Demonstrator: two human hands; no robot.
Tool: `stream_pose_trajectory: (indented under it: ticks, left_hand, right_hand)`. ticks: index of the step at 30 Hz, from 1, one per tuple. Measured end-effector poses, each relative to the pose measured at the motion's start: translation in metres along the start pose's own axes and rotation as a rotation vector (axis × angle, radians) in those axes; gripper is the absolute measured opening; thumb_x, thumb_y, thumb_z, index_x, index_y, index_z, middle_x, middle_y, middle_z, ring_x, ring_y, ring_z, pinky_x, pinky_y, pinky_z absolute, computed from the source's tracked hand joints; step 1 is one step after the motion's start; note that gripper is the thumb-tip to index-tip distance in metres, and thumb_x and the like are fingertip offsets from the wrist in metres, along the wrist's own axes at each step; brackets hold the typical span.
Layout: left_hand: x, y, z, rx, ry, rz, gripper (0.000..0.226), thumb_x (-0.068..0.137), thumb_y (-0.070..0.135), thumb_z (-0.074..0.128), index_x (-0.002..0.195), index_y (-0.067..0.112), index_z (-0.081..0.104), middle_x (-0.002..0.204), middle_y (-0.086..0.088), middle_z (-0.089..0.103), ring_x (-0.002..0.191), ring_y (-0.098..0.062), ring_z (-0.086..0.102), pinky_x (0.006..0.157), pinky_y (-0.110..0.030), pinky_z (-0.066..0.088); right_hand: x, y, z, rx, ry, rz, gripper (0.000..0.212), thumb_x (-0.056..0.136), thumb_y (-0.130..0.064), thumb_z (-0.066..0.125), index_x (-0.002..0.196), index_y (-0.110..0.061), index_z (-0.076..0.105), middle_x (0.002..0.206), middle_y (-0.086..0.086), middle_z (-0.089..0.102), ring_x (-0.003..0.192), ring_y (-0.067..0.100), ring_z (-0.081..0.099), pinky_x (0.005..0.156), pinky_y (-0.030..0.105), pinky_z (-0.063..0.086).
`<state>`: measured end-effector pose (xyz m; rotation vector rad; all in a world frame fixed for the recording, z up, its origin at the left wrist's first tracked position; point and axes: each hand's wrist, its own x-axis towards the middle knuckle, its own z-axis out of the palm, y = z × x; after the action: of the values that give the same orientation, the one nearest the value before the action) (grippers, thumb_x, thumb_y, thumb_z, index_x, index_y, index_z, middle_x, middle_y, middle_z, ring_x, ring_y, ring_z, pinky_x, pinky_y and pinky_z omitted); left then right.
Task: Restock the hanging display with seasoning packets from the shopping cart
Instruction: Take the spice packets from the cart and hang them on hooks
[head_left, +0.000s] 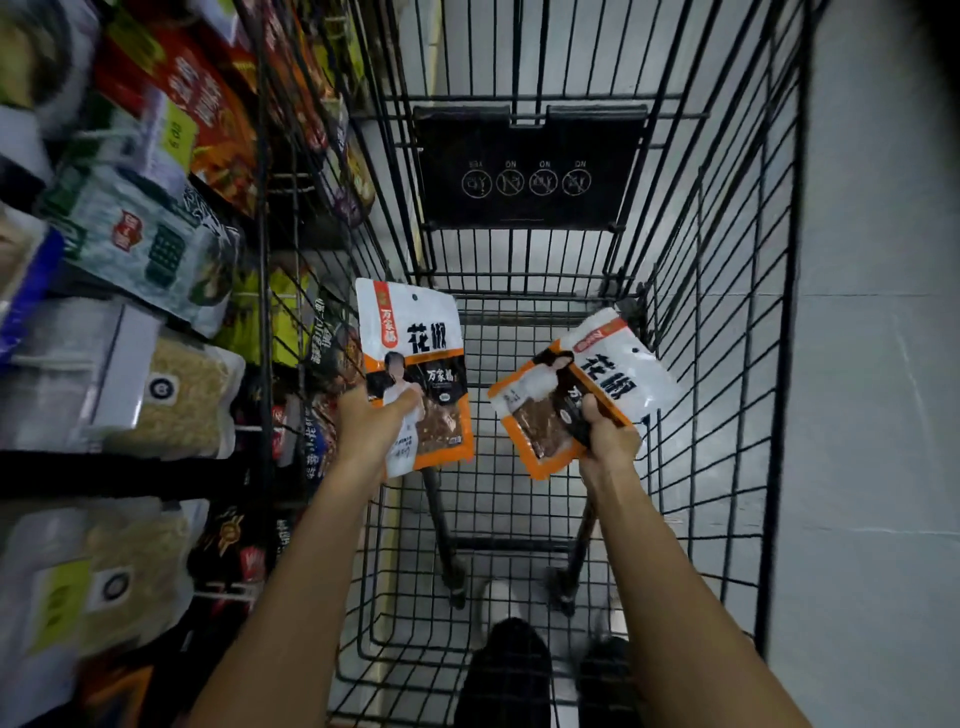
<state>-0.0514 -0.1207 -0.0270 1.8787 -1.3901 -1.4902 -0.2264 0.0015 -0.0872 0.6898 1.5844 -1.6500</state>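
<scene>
Each of my hands holds a white and orange seasoning packet over the black wire shopping cart (727, 312). My left hand (371, 421) grips the lower left part of an upright packet (415, 353), thumb across its front. My right hand (608, 434) pinches the lower edge of a second packet (587, 384), which is tilted to the right. Both packets have a small hang hole at the top. The cart's basket below them looks bare. The hanging display (291, 312) stands at the left, a dark wire grid with packets on pegs.
Shelves of bagged goods (156, 395) fill the far left, close beside the cart. The cart's folded child seat flap (524, 166) is at the far end. A pale floor (872, 415) stretches to the right. My shoes (509, 670) show through the cart bottom.
</scene>
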Motion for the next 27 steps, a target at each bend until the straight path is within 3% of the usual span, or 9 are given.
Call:
stream_pose_trajectory:
  ticks: [7,12,15,17,20,21,23,25,27]
  left_hand:
    - [-0.07,0.052,-0.037,-0.103,0.051,0.13,0.054,0.082,0.031,0.074,0.123,0.001,0.057,0.121,-0.015,0.063,0.108,-0.028,0.061,0.09,-0.039,0.052]
    - [-0.139,0.075,-0.075,-0.139,0.114,0.26,0.052,0.08,0.038,0.074,0.11,-0.003,0.061,0.114,-0.017,0.066,0.107,-0.031,0.063,0.094,-0.046,0.05]
    - [-0.19,0.082,-0.097,-0.206,0.16,0.326,0.074,0.074,0.047,0.076,0.125,-0.001,0.053,0.128,-0.018,0.059,0.118,-0.032,0.057,0.1,-0.053,0.046]
    - [-0.227,0.082,-0.112,-0.225,0.23,0.387,0.079,0.074,0.048,0.075,0.133,0.003,0.048,0.132,-0.012,0.057,0.119,-0.019,0.056,0.099,-0.039,0.048]
    - [-0.282,0.079,-0.138,-0.257,0.339,0.424,0.048,0.077,0.041,0.074,0.111,0.009,0.061,0.097,0.021,0.067,0.082,0.018,0.06,0.068,-0.018,0.052]
    - [-0.3,0.077,-0.148,-0.259,0.376,0.432,0.043,0.078,0.04,0.074,0.109,0.013,0.061,0.1,0.024,0.067,0.09,0.017,0.059,0.075,-0.023,0.053]
    - [-0.339,0.075,-0.17,-0.261,0.433,0.419,0.063,0.075,0.049,0.073,0.121,0.009,0.059,0.125,0.001,0.064,0.118,-0.014,0.057,0.095,-0.042,0.05]
    - [-0.375,0.068,-0.198,-0.281,0.498,0.423,0.052,0.068,0.055,0.073,0.101,0.015,0.069,0.105,-0.005,0.07,0.108,-0.028,0.063,0.087,-0.039,0.052]
    - [-0.415,0.062,-0.227,-0.272,0.575,0.441,0.026,0.065,0.054,0.072,0.073,0.03,0.068,0.077,0.012,0.069,0.091,-0.019,0.067,0.073,-0.032,0.051]
  right_hand:
    - [-0.095,-0.054,-0.016,-0.19,-0.19,-0.252,0.031,0.087,-0.014,0.07,0.115,-0.002,0.061,0.108,0.012,0.067,0.085,0.017,0.067,0.065,0.024,0.055]
    - [-0.149,-0.095,-0.037,-0.385,-0.393,-0.332,0.033,0.081,-0.023,0.076,0.105,-0.003,0.067,0.101,0.014,0.072,0.09,0.024,0.07,0.082,0.038,0.058]
    - [-0.183,-0.115,-0.054,-0.51,-0.554,-0.421,0.022,0.079,-0.027,0.077,0.089,-0.009,0.07,0.089,0.008,0.073,0.089,0.025,0.071,0.079,0.037,0.057]
    - [-0.208,-0.127,-0.063,-0.584,-0.633,-0.46,0.026,0.079,-0.03,0.077,0.09,-0.007,0.07,0.088,0.009,0.073,0.087,0.025,0.071,0.079,0.038,0.057]
    - [-0.249,-0.143,-0.075,-0.651,-0.787,-0.504,0.025,0.08,-0.028,0.076,0.09,-0.007,0.069,0.084,0.008,0.074,0.076,0.019,0.073,0.066,0.031,0.06]
    - [-0.262,-0.147,-0.078,-0.65,-0.85,-0.506,0.021,0.081,-0.025,0.075,0.089,-0.007,0.068,0.081,0.005,0.075,0.072,0.015,0.073,0.059,0.024,0.058]
    - [-0.291,-0.151,-0.08,-0.662,-0.96,-0.518,0.016,0.081,-0.023,0.074,0.087,-0.009,0.069,0.072,-0.002,0.075,0.067,0.008,0.072,0.051,0.015,0.052]
    - [-0.322,-0.153,-0.079,-0.688,-1.05,-0.544,0.016,0.08,-0.025,0.076,0.087,-0.013,0.069,0.068,-0.008,0.074,0.063,0.005,0.071,0.047,0.012,0.049]
    - [-0.355,-0.149,-0.075,-0.708,-1.158,-0.563,0.018,0.079,-0.027,0.077,0.087,-0.013,0.069,0.07,-0.001,0.075,0.065,0.012,0.072,0.042,0.013,0.046]
